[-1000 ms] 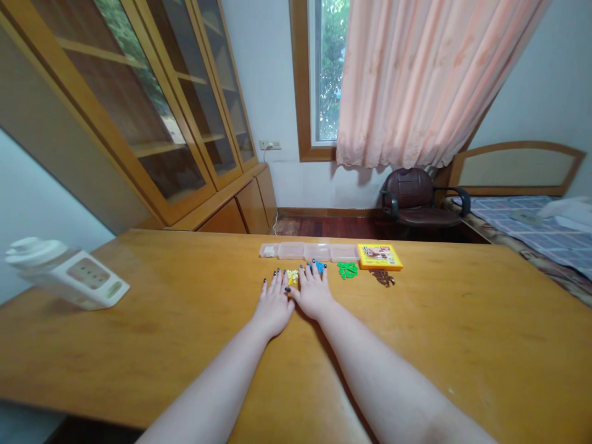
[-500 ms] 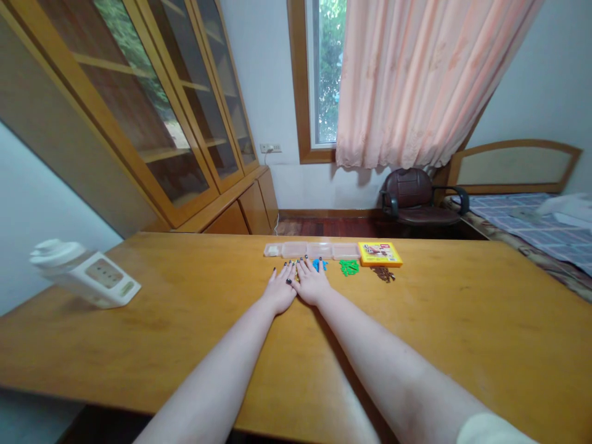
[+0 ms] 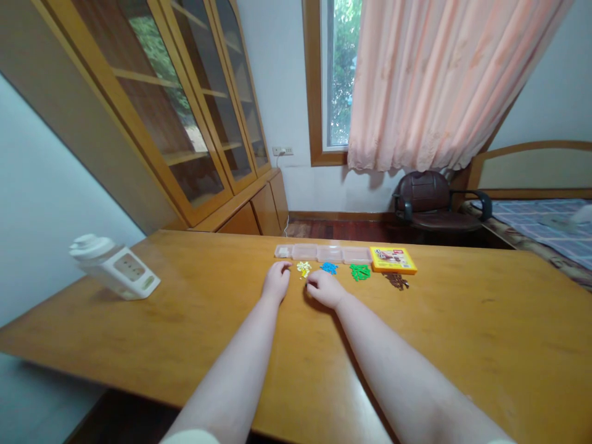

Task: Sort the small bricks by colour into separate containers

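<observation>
In the head view, we are holding our left hand and right hand curled beside the yellow pieces on the worktop; whether pinching any, we cannot tell. Blue pieces are lying apart, probably for separating colours.

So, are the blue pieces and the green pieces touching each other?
Apart. The head view shows it: a strip of bare tabletop separates the blue pile from the green pile.
</observation>
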The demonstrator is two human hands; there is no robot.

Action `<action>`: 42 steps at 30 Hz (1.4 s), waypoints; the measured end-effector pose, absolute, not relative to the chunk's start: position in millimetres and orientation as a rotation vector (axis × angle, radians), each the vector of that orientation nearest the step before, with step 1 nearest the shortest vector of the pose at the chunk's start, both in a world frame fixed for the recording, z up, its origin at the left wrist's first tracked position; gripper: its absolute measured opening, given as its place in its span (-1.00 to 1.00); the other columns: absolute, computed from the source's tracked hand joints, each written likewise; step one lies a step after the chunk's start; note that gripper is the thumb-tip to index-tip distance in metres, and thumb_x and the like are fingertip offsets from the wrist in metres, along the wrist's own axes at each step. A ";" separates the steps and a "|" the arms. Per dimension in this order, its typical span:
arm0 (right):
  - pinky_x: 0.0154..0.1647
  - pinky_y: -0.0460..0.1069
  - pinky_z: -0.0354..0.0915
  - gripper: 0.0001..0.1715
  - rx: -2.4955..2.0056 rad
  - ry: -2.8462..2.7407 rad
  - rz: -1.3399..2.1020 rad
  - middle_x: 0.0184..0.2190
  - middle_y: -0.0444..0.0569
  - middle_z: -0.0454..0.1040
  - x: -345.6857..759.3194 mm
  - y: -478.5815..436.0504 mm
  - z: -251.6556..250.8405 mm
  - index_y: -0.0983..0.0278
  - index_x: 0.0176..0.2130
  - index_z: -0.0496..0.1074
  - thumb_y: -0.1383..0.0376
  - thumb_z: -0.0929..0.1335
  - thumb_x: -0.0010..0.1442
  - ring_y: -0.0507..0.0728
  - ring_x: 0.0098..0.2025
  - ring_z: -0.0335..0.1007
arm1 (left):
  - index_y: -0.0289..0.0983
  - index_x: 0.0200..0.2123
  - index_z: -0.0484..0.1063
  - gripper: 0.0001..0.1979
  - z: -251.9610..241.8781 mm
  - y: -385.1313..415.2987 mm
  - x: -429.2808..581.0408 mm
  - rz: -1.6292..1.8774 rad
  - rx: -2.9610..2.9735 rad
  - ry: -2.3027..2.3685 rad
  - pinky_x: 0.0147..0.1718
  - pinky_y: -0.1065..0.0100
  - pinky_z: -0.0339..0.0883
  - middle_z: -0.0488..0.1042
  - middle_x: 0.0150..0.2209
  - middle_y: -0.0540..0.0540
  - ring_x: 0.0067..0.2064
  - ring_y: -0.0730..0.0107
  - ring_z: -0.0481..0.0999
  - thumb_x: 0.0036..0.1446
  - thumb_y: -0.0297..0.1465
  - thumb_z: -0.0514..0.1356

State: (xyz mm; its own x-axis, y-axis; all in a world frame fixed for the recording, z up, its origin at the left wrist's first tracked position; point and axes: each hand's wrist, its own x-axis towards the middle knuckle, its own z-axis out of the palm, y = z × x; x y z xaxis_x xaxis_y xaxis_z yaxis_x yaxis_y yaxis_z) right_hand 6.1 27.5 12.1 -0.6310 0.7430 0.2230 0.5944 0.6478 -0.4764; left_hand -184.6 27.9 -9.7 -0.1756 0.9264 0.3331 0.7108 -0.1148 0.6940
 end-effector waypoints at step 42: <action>-0.26 0.03 0.27 -0.53 -1.565 -2.531 0.334 -0.21 0.07 0.54 -5.6 26.9 23.6 0.15 0.07 0.34 0.18 0.11 0.25 0.21 -0.23 0.46 | -0.17 0.21 0.17 -0.43 33.5 3.3 -156.1 -0.076 2.050 2.016 -0.11 0.19 0.32 0.47 0.00 -0.26 -0.04 0.09 0.50 0.09 -0.43 -0.01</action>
